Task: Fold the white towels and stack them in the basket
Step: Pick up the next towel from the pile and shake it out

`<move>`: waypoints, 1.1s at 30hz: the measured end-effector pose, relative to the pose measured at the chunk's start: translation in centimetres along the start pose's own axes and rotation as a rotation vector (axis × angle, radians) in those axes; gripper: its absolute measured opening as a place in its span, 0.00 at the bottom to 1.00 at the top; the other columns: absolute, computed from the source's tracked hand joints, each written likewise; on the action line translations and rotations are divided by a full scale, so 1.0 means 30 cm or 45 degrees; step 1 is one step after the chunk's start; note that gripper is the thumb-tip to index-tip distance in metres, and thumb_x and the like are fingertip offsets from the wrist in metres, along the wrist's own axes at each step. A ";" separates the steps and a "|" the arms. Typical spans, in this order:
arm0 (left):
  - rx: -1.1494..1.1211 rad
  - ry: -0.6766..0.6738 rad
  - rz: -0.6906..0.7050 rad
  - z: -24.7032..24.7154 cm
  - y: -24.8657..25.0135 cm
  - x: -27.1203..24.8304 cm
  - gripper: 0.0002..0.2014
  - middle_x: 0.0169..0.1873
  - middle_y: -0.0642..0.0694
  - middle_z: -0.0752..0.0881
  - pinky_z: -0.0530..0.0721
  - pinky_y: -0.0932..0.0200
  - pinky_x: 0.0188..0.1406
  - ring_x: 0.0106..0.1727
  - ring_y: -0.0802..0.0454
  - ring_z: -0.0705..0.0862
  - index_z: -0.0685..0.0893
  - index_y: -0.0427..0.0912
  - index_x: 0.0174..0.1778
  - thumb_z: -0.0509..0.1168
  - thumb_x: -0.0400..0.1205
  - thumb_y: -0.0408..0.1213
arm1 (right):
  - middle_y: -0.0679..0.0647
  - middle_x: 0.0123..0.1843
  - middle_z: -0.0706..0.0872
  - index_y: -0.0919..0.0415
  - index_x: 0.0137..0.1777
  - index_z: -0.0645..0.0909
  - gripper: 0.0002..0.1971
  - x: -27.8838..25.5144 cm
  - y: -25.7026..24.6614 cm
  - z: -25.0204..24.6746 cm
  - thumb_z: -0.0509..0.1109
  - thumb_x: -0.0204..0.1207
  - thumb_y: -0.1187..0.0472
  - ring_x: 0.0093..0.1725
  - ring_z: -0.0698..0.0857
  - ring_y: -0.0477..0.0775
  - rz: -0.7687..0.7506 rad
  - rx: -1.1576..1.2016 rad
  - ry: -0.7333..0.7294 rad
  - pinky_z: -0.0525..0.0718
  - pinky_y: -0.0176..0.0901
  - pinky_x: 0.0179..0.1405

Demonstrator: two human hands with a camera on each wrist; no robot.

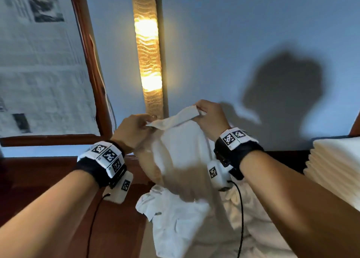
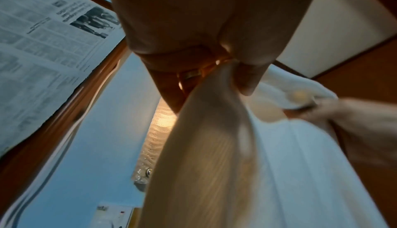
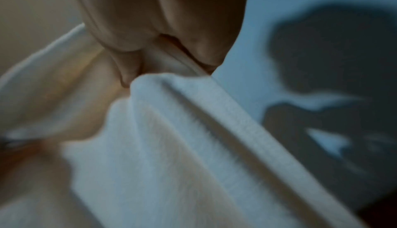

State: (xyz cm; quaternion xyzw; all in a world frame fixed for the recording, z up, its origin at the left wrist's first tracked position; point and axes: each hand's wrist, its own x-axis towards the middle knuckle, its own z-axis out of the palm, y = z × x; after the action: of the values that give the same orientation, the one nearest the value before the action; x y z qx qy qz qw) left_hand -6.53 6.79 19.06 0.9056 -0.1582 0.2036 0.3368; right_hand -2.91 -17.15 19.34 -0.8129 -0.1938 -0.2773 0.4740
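The white towel [image 1: 181, 152] hangs in front of the lit wall lamp [image 1: 149, 51], held up by its top edge. The left hand [image 1: 134, 130] pinches one end of that edge, fingers [image 2: 244, 77] clamped on the cloth; the right hand [image 1: 211, 115] pinches the other end, slightly higher, its fingers [image 3: 128, 72] closed over the hem. Below the lamp, the towel's lower part trails onto a crumpled white heap [image 1: 175, 215].

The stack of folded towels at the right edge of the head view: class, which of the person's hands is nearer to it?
Right. The right hand pinches the raised towel on the side toward the stack of folded towels; the left hand pinches the towel's far end, beyond it from the stack.
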 end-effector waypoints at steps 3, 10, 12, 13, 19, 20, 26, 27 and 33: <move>-0.104 0.127 0.030 0.047 0.037 -0.009 0.06 0.42 0.51 0.90 0.83 0.53 0.47 0.44 0.52 0.87 0.88 0.55 0.50 0.72 0.82 0.50 | 0.47 0.29 0.78 0.59 0.33 0.79 0.11 0.038 -0.071 0.060 0.77 0.71 0.68 0.32 0.75 0.48 -0.127 -0.029 -0.184 0.72 0.44 0.34; -0.215 0.287 0.147 -0.008 0.072 -0.011 0.16 0.35 0.60 0.88 0.79 0.69 0.39 0.37 0.67 0.84 0.87 0.55 0.41 0.63 0.87 0.29 | 0.41 0.27 0.80 0.44 0.30 0.76 0.16 0.004 -0.058 0.096 0.75 0.77 0.54 0.31 0.78 0.41 -0.162 -0.188 -0.331 0.72 0.33 0.32; -0.236 0.279 0.122 -0.037 0.067 -0.016 0.17 0.30 0.62 0.86 0.79 0.68 0.36 0.34 0.68 0.82 0.86 0.53 0.38 0.63 0.88 0.31 | 0.50 0.32 0.84 0.54 0.35 0.82 0.13 -0.031 0.029 0.108 0.72 0.79 0.51 0.35 0.82 0.53 -0.063 -0.332 -0.383 0.77 0.44 0.36; -0.246 0.296 0.102 -0.059 0.057 -0.020 0.15 0.30 0.60 0.86 0.81 0.65 0.35 0.33 0.65 0.81 0.87 0.49 0.38 0.63 0.89 0.32 | 0.54 0.33 0.85 0.57 0.36 0.82 0.13 -0.051 0.088 0.109 0.71 0.80 0.52 0.38 0.83 0.57 -0.001 -0.411 -0.391 0.79 0.47 0.38; -0.280 0.418 0.070 -0.218 -0.068 -0.071 0.13 0.40 0.56 0.85 0.78 0.73 0.41 0.39 0.72 0.82 0.81 0.57 0.46 0.60 0.90 0.34 | 0.59 0.31 0.82 0.58 0.28 0.74 0.16 -0.244 0.400 0.025 0.69 0.76 0.56 0.40 0.85 0.66 0.556 -0.590 -0.372 0.75 0.49 0.35; -0.298 0.403 0.060 -0.231 -0.086 -0.086 0.13 0.39 0.60 0.87 0.79 0.73 0.42 0.41 0.72 0.83 0.81 0.57 0.47 0.60 0.90 0.33 | 0.59 0.32 0.83 0.58 0.29 0.77 0.12 -0.247 0.399 0.017 0.67 0.74 0.58 0.41 0.85 0.67 0.587 -0.562 -0.292 0.78 0.51 0.36; -0.376 0.150 -0.015 -0.251 -0.141 -0.134 0.12 0.42 0.34 0.91 0.87 0.44 0.39 0.41 0.35 0.88 0.91 0.46 0.44 0.65 0.87 0.30 | 0.60 0.57 0.90 0.59 0.55 0.88 0.22 -0.141 0.064 0.121 0.58 0.65 0.70 0.60 0.85 0.63 0.300 -0.361 -0.021 0.80 0.48 0.61; -0.445 0.111 0.000 -0.253 -0.139 -0.140 0.09 0.42 0.33 0.91 0.88 0.39 0.43 0.41 0.35 0.89 0.91 0.42 0.46 0.66 0.87 0.37 | 0.60 0.58 0.90 0.61 0.57 0.88 0.22 -0.134 -0.012 0.148 0.59 0.67 0.72 0.61 0.85 0.61 0.231 -0.339 -0.036 0.79 0.45 0.63; -0.608 0.000 0.142 -0.253 -0.161 -0.195 0.27 0.35 0.34 0.87 0.79 0.44 0.35 0.35 0.40 0.83 0.84 0.31 0.38 0.62 0.87 0.54 | 0.55 0.36 0.87 0.63 0.42 0.87 0.05 -0.111 -0.439 0.302 0.70 0.73 0.62 0.40 0.82 0.61 -0.139 -0.441 -0.048 0.65 0.43 0.38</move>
State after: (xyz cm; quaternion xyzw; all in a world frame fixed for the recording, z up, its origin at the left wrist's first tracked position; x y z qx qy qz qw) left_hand -11.54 16.27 18.88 0.7901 -0.2516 0.1789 0.5296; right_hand -10.66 -3.09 22.36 -0.8757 -0.1958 -0.3166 0.3076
